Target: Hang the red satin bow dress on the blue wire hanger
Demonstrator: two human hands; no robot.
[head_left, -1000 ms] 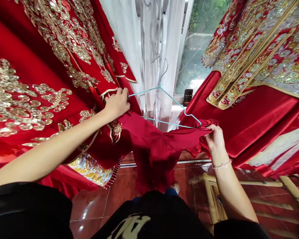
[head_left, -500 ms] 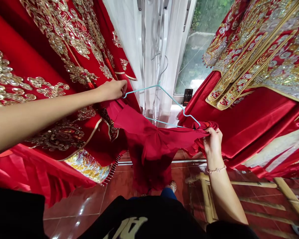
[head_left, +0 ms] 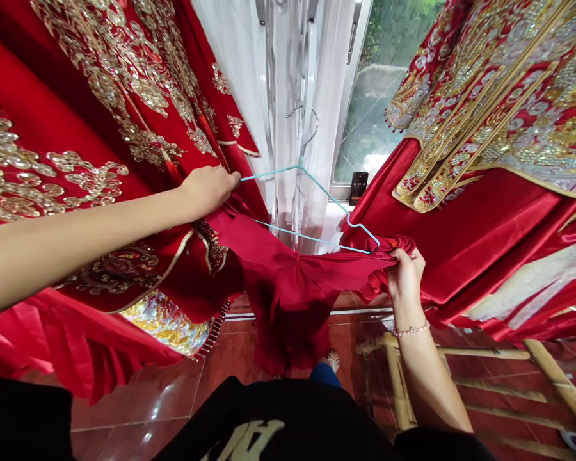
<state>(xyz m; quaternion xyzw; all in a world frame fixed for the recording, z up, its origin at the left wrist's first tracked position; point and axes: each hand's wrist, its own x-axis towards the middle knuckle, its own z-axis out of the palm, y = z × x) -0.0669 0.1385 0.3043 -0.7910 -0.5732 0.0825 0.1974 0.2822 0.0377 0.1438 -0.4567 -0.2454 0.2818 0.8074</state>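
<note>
At left, a red gown point(head_left: 72, 121) worked in gold sequins crowds the person's forearm, its piped and beaded edges stopping above a tiled floor point(head_left: 173, 397). The left hand point(head_left: 211, 189) is curled closed at the left shoulder of a crimson garment point(head_left: 297, 275), its thumb beside the end of a pale blue hanger point(head_left: 299, 167); the undersides of the fingers are hidden. The garment hangs midway between the two hands, gathered at its center, its lower part falling toward the person's feet. Above it, the hanger's bare hook stands in a narrow gap before a white curtain point(head_left: 230, 45), with the window point(head_left: 386, 83) and an upright phone point(head_left: 359, 189) just right of it. The right hand point(head_left: 407, 272), above a beaded bracelet point(head_left: 411, 330), pinches bunched fabric between thumb and bent fingers at the hanger's right end. At far right, a jeweled jacket point(head_left: 509, 109) over red satin point(head_left: 489, 237) bounds the space, with a bamboo frame point(head_left: 484, 352) below, near the right forearm.
</note>
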